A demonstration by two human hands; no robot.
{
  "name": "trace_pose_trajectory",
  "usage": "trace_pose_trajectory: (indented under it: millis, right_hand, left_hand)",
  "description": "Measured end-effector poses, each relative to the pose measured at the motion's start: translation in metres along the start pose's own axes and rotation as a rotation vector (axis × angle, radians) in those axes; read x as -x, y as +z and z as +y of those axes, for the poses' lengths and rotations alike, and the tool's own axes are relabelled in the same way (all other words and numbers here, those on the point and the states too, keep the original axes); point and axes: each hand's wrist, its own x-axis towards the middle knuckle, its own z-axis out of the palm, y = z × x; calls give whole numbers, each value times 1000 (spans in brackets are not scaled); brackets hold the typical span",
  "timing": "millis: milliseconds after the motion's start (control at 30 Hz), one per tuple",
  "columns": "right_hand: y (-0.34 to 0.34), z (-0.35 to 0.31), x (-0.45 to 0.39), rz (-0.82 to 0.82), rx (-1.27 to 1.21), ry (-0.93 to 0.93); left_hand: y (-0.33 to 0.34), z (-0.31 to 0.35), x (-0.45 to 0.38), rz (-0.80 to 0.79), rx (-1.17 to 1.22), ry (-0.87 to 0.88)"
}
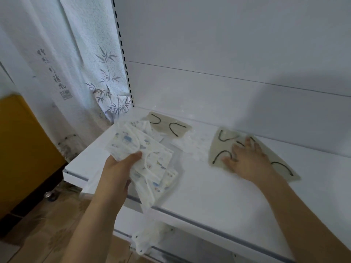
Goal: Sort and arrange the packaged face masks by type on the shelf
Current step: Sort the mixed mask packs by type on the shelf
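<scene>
My left hand [121, 164] grips a stack of white packaged masks with small printed patterns [144, 154], held over the left part of the white shelf [218, 202]. My right hand [245, 158] lies flat, fingers spread, on a pile of grey-beige packaged masks with black ear loops [222, 147] at the right of the shelf. Another grey-beige mask with black loops [167, 126] lies alone near the back wall. Clear mask wrappers [191, 147] rest on the shelf between the two piles.
A white packet [146, 242] hangs or lies below the shelf's front edge on the lower level. A bamboo-print curtain [79, 76] hangs to the left, beside a yellow panel [22, 149]. The shelf's back wall [228, 73] rises behind.
</scene>
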Motion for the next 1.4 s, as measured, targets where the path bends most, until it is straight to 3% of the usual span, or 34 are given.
trace_pose_trajectory:
  millis: [100, 200, 267, 333, 500, 567, 633, 700, 800, 900, 967, 1067, 1233, 1333, 1400]
  right_hand:
    - [-7, 7, 5, 78, 34, 68]
    - [-8, -33, 10, 328, -127, -229]
    - [-4, -65, 8, 257, -157, -371]
    - [-1, -79, 0, 150, -91, -330]
    - [-18, -66, -5, 241, 8, -290]
    - [-23, -59, -5, 261, -73, -241]
    - [-28, -50, -2, 213, -407, -167]
    - [-32, -43, 3, 125, -940, -120]
    - [-27, -41, 16, -202, -1583, -105]
    - [-17, -48, 25, -496, -1880, -121]
    - [-15, -58, 34, -507, -1859, -138]
    - [-16, -71, 45, -410, -1640, -233]
    - [-31, -76, 54, -8, -1198, -308]
    - [-39, -87, 57, -46, -1122, -461]
    - [-40, -98, 51, 68, -993, -491]
  left_hand:
    - [5, -6, -2, -48, -29, -44]
    - [14, -9, -2, -91, -47, -91]
    - [18, -11, -3, -105, -43, -112]
    - [20, -12, -1, -112, -36, -135]
    - [16, -16, 3, -74, -30, -158]
    - [15, -18, 2, -52, -33, -161]
    - [16, -18, 1, -57, -24, -163]
    - [19, -18, -1, -72, -4, -160]
    - [28, -21, -4, -78, 51, -185]
    - [47, -25, -5, -129, 93, -178]
    - [61, -26, -3, -210, 78, -142]
    - [71, -28, -1, -282, 26, -86]
    - [67, -24, 0, -340, 22, -59]
    - [60, -19, -4, -353, 2, -81]
    - [51, -13, -9, -339, -60, -21]
